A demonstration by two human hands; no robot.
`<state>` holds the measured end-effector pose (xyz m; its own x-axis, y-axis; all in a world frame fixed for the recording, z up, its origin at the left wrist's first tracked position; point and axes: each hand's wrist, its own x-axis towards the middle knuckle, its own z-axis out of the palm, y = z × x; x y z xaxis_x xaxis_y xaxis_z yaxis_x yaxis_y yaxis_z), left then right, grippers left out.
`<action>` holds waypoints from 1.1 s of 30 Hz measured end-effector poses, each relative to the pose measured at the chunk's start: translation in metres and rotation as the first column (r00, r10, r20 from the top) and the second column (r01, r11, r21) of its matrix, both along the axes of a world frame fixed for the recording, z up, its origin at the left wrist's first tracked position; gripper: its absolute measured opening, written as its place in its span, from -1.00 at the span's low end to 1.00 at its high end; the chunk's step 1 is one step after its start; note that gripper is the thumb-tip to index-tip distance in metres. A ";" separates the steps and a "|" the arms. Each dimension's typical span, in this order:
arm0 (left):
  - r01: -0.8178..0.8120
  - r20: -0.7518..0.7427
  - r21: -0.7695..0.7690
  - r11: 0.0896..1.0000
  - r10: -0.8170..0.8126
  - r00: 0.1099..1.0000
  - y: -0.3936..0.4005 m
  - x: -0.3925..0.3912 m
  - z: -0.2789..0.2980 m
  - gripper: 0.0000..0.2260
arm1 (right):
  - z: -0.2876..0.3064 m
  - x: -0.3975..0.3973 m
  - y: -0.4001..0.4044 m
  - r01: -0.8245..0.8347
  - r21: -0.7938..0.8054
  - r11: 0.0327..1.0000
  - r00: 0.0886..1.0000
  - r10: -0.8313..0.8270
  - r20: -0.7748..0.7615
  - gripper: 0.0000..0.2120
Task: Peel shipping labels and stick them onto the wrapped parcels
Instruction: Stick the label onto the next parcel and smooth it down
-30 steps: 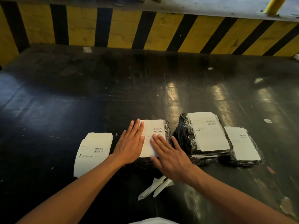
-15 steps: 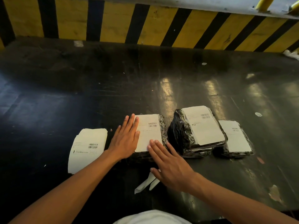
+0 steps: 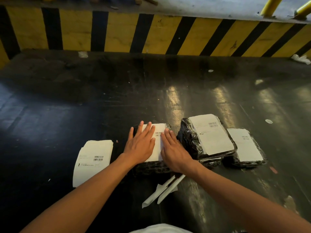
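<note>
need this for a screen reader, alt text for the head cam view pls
Both hands, left hand and right hand, press a label flat onto a black-wrapped parcel. Two labelled parcels lie to its right, a label stack to its left.

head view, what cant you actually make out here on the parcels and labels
- Label text: the print on the label stack and the middle parcel is too small to read in the head view.
- Left parcel: the left hand and right hand lie flat over most of its label, hiding its edges.
- Right parcel: its left side is hidden behind the middle parcel.
- Paper strips: their top ends are hidden under the right wrist.
</note>
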<state>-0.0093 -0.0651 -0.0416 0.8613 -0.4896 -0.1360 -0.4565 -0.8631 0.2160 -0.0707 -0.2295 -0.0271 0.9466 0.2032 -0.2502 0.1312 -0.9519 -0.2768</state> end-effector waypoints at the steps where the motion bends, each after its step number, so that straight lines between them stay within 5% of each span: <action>1: -0.002 0.001 0.017 1.000 0.002 1.000 0.002 -0.001 -0.001 -0.48 | -0.003 -0.002 -0.001 -0.004 -0.022 1.000 1.000 0.004 0.005 -0.41; 10: -0.109 0.005 0.090 0.990 0.109 0.994 0.022 -0.018 0.004 -0.48 | -0.013 -0.005 -0.002 0.003 -0.064 0.998 0.998 0.001 0.060 -0.37; 15: 0.083 0.009 0.056 0.995 -0.084 0.996 0.009 -0.045 0.007 -0.52 | -0.018 -0.005 -0.007 -0.035 -0.043 0.998 0.996 0.038 0.081 -0.23; 24: 0.032 0.064 0.067 0.997 -0.036 0.997 0.053 -0.063 -0.001 -0.49 | -0.023 -0.004 -0.008 -0.040 -0.041 0.998 0.993 0.045 0.112 -0.32; 29: 0.191 0.036 0.008 0.981 -0.192 0.981 0.041 -0.086 0.004 -0.50 | -0.019 -0.004 -0.008 -0.121 -0.050 0.991 0.969 0.129 0.208 -0.36; 33: 0.169 0.076 0.013 0.985 -0.170 0.983 0.054 -0.088 -0.006 -0.51 | -0.023 -0.005 -0.012 -0.125 -0.019 0.992 0.969 0.126 0.211 -0.35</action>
